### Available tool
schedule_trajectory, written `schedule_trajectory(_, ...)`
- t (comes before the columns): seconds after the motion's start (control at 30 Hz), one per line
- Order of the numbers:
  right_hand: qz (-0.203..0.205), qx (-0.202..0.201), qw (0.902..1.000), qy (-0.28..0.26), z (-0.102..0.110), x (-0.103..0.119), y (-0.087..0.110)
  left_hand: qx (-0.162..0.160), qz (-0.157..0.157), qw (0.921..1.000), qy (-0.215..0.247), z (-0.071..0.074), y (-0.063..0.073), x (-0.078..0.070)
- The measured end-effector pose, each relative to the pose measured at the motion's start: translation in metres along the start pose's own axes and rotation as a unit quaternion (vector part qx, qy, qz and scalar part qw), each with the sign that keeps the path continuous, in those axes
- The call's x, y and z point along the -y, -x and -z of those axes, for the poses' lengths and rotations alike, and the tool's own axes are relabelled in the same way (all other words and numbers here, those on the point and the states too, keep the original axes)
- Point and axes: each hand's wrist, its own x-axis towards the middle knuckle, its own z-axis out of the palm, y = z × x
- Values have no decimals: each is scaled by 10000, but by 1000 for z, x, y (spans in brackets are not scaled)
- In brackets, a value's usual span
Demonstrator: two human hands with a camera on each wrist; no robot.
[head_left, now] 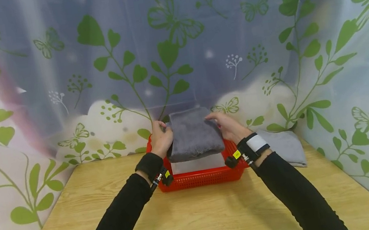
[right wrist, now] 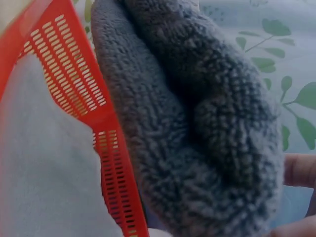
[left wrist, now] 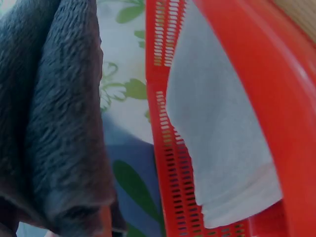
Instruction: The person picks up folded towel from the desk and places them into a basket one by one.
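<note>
A folded dark grey towel (head_left: 194, 133) hangs above a red plastic basket (head_left: 201, 178), gripped at its left side by my left hand (head_left: 161, 139) and at its right side by my right hand (head_left: 230, 126). Its thick folded edge (right wrist: 212, 118) fills much of the right wrist view, with fingers showing at the lower right. The left wrist view has the towel's rolled folds (left wrist: 69, 113) on the left; most of the left hand is hidden there. Inside the basket lies a pale, light grey cloth (left wrist: 217, 118), below the towel and apart from it.
Another light grey folded cloth (head_left: 284, 146) lies on the wooden table (head_left: 200, 220) right of the basket, partly behind the right forearm. A patterned curtain (head_left: 175, 52) with leaves and butterflies closes off the back and both sides.
</note>
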Motion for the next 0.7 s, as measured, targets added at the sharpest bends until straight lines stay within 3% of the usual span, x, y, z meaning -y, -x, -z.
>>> schedule_trajectory(0.2,-100,-74,9996,262,-1,-8,-14,54,167,9992,-350,-4,-6,10)
schedule_trajectory(0.5,-408,-145,9967,681,3,-22,-28,-85,539,9952,-814,-8,-12,14)
schedule_trajectory(0.7,-632,-54,9944,847,6,-26,-32,90,628,9921,-1079,-9,-19,16)
